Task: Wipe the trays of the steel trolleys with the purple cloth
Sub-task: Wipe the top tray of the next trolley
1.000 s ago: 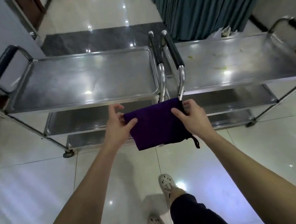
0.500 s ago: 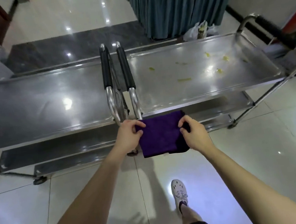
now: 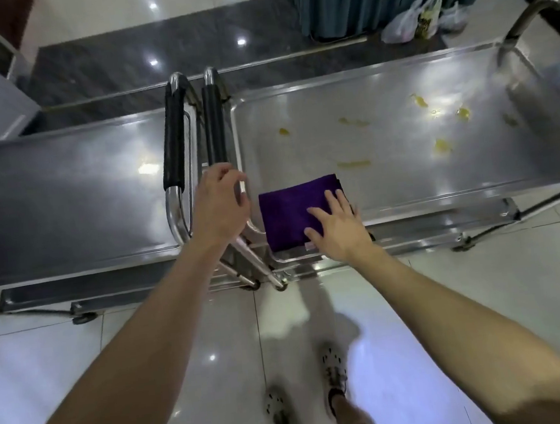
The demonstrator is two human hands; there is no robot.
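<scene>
While the right hand (image 3: 337, 230) lies flat with fingers spread on the purple cloth (image 3: 292, 212), pressing rather than gripping it, the folded cloth rests at the near left corner of the right trolley's top tray (image 3: 404, 172), its near edge hanging slightly over the tray's rim. Yellowish scraps (image 3: 352, 163) dot that tray farther back and to the right. The left hand (image 3: 223, 203) hovers just beside the cloth, fingers loosely curled and open, holding nothing, above the 2 black-gripped handles (image 3: 213, 122) where the trolleys meet. The left trolley's top tray (image 3: 65, 198) sits alongside. Lower shelves (image 3: 427, 228) show beneath.
</scene>
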